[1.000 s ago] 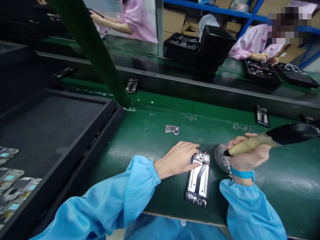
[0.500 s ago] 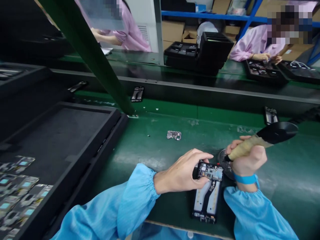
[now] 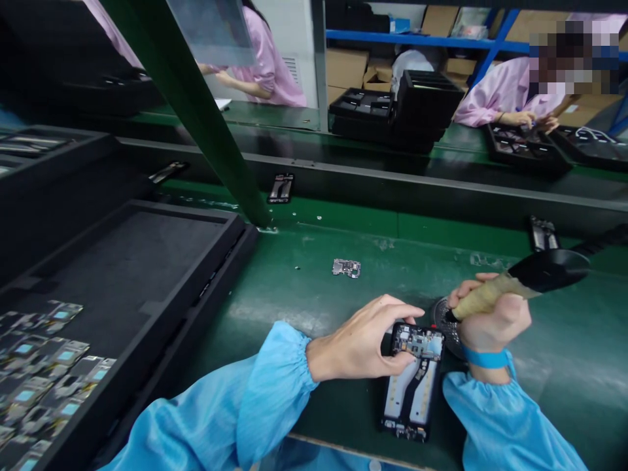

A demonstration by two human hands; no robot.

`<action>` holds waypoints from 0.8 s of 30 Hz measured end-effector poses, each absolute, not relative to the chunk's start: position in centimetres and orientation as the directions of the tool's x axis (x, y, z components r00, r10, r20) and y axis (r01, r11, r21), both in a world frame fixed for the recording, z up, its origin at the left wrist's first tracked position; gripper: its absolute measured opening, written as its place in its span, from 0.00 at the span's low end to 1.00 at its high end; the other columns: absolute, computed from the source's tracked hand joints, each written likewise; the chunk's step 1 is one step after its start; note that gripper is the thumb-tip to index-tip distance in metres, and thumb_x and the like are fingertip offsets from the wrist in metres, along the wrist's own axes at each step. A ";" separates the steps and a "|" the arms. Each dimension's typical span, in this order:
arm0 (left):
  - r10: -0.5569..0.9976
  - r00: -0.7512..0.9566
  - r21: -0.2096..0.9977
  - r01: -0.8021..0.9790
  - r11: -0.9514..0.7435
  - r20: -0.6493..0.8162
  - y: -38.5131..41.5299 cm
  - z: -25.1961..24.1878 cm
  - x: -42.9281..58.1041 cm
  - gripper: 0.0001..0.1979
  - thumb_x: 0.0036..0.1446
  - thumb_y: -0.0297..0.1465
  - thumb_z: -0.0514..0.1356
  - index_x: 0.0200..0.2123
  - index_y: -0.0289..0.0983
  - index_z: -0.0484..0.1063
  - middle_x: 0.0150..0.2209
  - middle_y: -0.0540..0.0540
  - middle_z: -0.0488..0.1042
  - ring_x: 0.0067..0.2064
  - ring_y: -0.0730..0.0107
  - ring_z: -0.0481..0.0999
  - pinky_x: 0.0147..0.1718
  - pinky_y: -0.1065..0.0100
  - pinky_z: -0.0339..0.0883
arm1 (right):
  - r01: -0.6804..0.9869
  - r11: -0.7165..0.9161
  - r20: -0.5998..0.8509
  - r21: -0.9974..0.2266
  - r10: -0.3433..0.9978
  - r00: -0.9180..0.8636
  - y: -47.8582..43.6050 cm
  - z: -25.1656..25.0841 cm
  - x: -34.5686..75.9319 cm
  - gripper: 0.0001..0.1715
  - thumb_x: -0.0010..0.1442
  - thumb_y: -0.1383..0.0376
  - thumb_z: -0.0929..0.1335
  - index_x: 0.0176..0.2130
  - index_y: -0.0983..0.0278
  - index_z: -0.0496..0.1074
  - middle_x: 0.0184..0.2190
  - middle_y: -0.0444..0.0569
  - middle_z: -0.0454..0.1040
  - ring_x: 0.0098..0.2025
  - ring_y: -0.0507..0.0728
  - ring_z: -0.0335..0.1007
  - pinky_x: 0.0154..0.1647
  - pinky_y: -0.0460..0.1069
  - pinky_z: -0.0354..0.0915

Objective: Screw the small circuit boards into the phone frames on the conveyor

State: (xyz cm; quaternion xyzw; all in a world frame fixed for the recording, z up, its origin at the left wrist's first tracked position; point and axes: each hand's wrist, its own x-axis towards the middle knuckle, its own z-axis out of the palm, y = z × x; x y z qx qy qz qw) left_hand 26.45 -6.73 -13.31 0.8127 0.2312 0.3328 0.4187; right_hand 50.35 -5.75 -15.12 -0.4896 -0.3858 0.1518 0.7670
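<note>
An opened phone [image 3: 405, 386] lies with its circuit board showing at the upper end and pale strips below. My left hand [image 3: 360, 337] is closed on its upper left side, thumb over the edge of the board and fingers at the top corner. In my right hand [image 3: 490, 320] is an electric screwdriver [image 3: 483, 297], its grip wrapped in tan tape and its black end tilted up to the right. The screwdriver's lower end points at a round perforated metal dish [image 3: 444, 325] beside the phone. That dish is partly hidden by my right hand.
A loose circuit board [image 3: 346, 267] lies ahead on the green table [image 3: 294, 301]. To the left stands a black tray [image 3: 161, 235] with several boards. Phone shells [image 3: 281, 188] rest along the back ledge. A green post [image 3: 196, 124] slants across. Two co-workers in pink sit opposite.
The whole view has shifted slightly, so the scene sits a little farther right and lower. Both hands keep their holds on the phone and the screwdriver.
</note>
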 end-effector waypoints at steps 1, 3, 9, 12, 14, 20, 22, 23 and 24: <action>0.645 0.667 0.823 0.083 -0.562 0.373 -6.8 -13.4 26.5 0.32 0.60 0.30 0.67 0.66 0.42 0.67 0.55 0.41 0.76 0.57 0.58 0.79 0.61 0.58 0.75 | 0.144 0.473 0.441 -0.869 0.611 0.657 -5.7 -15.1 50.3 0.31 0.63 0.38 0.64 0.38 0.62 0.72 0.18 0.43 0.70 0.13 0.57 0.64 0.13 0.51 0.61; 0.625 0.658 0.795 0.065 -0.603 0.420 -6.9 -13.8 26.5 0.31 0.61 0.31 0.67 0.67 0.41 0.66 0.55 0.40 0.76 0.57 0.58 0.79 0.60 0.58 0.76 | 0.141 0.466 0.433 -0.873 0.612 0.662 -5.7 -15.0 50.3 0.30 0.64 0.39 0.64 0.38 0.62 0.72 0.18 0.43 0.70 0.13 0.57 0.64 0.13 0.51 0.62; 0.574 0.665 0.733 0.058 -0.678 0.479 -7.2 -14.0 26.3 0.32 0.63 0.32 0.66 0.69 0.42 0.62 0.56 0.38 0.76 0.57 0.56 0.80 0.57 0.58 0.78 | 0.133 0.457 0.415 -0.880 0.601 0.683 -5.9 -14.7 50.0 0.29 0.64 0.39 0.65 0.36 0.61 0.73 0.18 0.43 0.69 0.15 0.57 0.64 0.13 0.51 0.61; 0.567 0.672 0.728 0.059 -0.682 0.476 -6.8 -13.9 26.3 0.32 0.64 0.32 0.66 0.68 0.41 0.63 0.57 0.38 0.76 0.58 0.57 0.79 0.58 0.59 0.76 | 0.124 0.459 0.413 -0.880 0.610 0.677 -5.7 -15.1 50.1 0.30 0.62 0.37 0.65 0.36 0.60 0.73 0.18 0.44 0.70 0.15 0.57 0.64 0.13 0.52 0.61; 0.603 0.686 0.753 0.122 -0.646 0.406 -6.2 -14.2 26.4 0.32 0.63 0.32 0.68 0.68 0.40 0.64 0.58 0.39 0.75 0.59 0.57 0.78 0.61 0.59 0.74 | 0.134 0.462 0.422 -0.877 0.604 0.676 -5.6 -15.1 50.3 0.30 0.62 0.37 0.65 0.36 0.61 0.73 0.18 0.44 0.69 0.14 0.57 0.64 0.12 0.52 0.61; 0.664 0.726 0.701 0.380 -0.603 0.178 -4.1 -16.4 27.2 0.28 0.67 0.36 0.70 0.65 0.35 0.67 0.58 0.37 0.77 0.62 0.51 0.75 0.64 0.50 0.70 | 0.075 0.509 0.419 -0.858 0.608 0.674 -6.5 -13.2 50.0 0.31 0.57 0.35 0.67 0.37 0.58 0.75 0.19 0.45 0.67 0.16 0.58 0.62 0.15 0.55 0.61; 0.654 0.730 0.679 0.378 -0.630 0.200 -3.7 -16.8 27.2 0.22 0.72 0.35 0.65 0.64 0.36 0.68 0.58 0.38 0.77 0.63 0.53 0.74 0.65 0.51 0.69 | 0.067 0.527 0.418 -0.848 0.583 0.697 -7.2 -12.4 48.8 0.34 0.62 0.33 0.62 0.40 0.56 0.76 0.20 0.45 0.66 0.17 0.58 0.63 0.17 0.57 0.62; 0.659 0.720 0.673 0.379 -0.635 0.216 -3.6 -17.0 27.2 0.18 0.74 0.33 0.62 0.63 0.36 0.69 0.58 0.38 0.77 0.63 0.54 0.74 0.66 0.53 0.69 | 0.046 0.515 0.403 -0.856 0.610 0.682 -7.5 -12.2 48.1 0.35 0.63 0.32 0.60 0.41 0.55 0.76 0.21 0.46 0.66 0.18 0.59 0.63 0.17 0.57 0.62; 0.670 0.705 0.669 0.385 -0.635 0.231 -3.5 -17.2 27.1 0.15 0.75 0.30 0.59 0.62 0.37 0.70 0.58 0.39 0.77 0.63 0.56 0.74 0.65 0.54 0.69 | 0.020 0.486 0.381 -0.873 0.658 0.649 -7.8 -12.2 47.2 0.36 0.63 0.31 0.59 0.42 0.54 0.75 0.21 0.45 0.67 0.18 0.60 0.64 0.18 0.58 0.64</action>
